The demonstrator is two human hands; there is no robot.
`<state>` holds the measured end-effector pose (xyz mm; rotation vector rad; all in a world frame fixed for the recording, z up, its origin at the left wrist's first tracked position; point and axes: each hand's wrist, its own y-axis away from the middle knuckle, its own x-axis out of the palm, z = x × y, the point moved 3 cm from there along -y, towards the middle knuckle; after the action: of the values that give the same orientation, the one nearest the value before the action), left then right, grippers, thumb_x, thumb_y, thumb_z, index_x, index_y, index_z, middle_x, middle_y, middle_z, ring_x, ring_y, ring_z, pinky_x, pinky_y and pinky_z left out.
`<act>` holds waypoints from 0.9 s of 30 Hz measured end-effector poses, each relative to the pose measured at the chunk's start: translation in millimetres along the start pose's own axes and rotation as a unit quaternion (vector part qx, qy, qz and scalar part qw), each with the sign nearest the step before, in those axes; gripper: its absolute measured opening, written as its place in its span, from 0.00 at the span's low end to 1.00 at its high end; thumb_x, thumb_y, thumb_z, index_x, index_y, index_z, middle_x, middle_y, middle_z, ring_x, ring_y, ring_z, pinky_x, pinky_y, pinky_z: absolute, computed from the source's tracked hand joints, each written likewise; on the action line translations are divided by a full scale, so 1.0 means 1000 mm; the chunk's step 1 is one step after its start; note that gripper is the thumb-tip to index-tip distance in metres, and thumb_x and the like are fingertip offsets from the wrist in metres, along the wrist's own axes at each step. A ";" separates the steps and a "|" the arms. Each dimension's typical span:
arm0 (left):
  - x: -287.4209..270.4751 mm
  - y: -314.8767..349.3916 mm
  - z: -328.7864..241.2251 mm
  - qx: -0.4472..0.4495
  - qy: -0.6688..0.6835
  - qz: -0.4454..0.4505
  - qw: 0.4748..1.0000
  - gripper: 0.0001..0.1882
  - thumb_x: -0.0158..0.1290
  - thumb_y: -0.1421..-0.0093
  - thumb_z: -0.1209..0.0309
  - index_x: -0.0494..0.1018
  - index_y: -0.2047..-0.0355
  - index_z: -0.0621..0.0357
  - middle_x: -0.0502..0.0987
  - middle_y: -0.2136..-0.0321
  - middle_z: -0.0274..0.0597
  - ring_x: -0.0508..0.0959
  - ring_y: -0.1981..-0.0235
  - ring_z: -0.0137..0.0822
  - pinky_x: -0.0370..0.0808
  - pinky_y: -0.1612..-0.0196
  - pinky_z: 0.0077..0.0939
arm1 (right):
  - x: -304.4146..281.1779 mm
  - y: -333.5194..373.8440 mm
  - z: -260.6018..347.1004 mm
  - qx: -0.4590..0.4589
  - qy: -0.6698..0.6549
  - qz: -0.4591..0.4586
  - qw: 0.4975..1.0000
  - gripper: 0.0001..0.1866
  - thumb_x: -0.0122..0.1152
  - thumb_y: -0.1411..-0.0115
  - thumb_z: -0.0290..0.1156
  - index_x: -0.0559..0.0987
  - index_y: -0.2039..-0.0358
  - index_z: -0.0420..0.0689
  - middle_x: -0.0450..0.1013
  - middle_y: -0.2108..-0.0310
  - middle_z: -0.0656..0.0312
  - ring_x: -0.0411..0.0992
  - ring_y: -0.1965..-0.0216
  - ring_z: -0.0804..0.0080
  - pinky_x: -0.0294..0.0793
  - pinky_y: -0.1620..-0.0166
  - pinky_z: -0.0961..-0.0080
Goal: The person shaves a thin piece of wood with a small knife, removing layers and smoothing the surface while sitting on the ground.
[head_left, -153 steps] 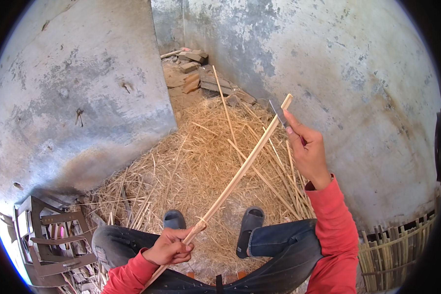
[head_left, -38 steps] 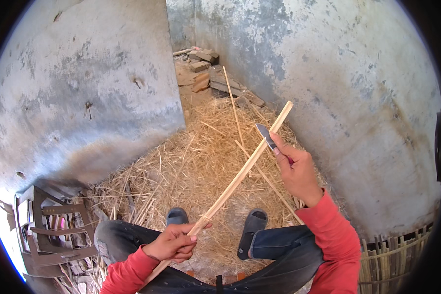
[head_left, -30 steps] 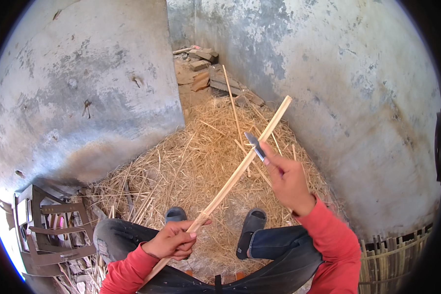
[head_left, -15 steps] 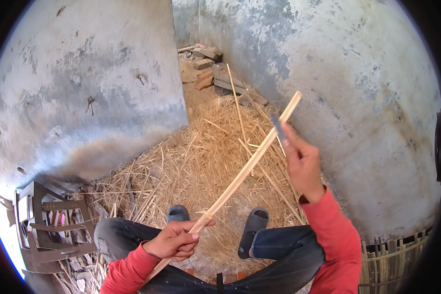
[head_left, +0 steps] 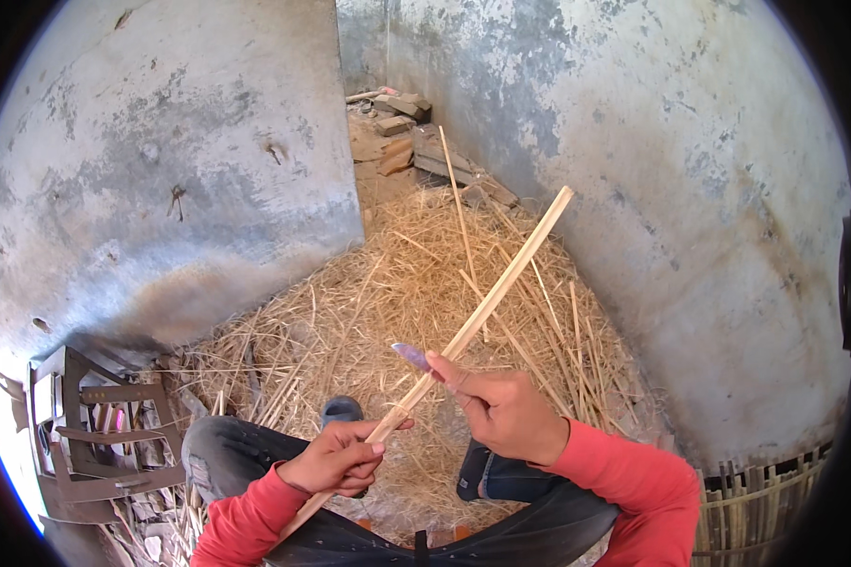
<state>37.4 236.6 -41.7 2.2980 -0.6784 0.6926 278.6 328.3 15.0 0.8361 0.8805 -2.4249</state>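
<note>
A long pale bamboo strip (head_left: 497,295) runs slantwise from low on the left up to the far right. Wrapped round its lower part, my left hand (head_left: 335,458) grips it above my thigh. My right hand (head_left: 512,406) is closed on a knife, its handle hidden in the fingers. The short knife blade (head_left: 411,357) crosses the strip partway along, a little above my left hand, and looks to be touching it. Beyond the blade the strip's far end sticks out free over the shavings.
A thick pile of shavings and loose strips (head_left: 416,255) covers the floor ahead. Broken bricks (head_left: 397,123) lie in the far corner between worn plaster walls (head_left: 671,189). At the left stands a brown wooden frame (head_left: 113,439); a slatted bamboo basket (head_left: 761,506) is at the lower right.
My right hand has drawn the knife down the strip from near its far end toward my left hand. The left hand keeps its grip; the strip's far end has dipped slightly.
</note>
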 end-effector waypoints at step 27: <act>0.009 0.007 -0.002 0.007 -0.013 0.052 0.999 0.26 0.41 0.25 0.66 0.57 0.30 0.62 0.57 0.85 0.29 0.56 0.88 0.21 0.55 0.83 0.18 | -0.062 -0.041 -0.008 0.121 0.029 -0.236 0.964 0.39 0.69 0.41 0.28 0.63 0.30 0.41 0.68 0.79 0.75 0.61 0.78 0.88 0.63 0.74 0.85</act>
<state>39.6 230.7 -31.8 2.3012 -0.8130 0.7173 303.3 374.3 68.4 0.8629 0.8969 -2.9864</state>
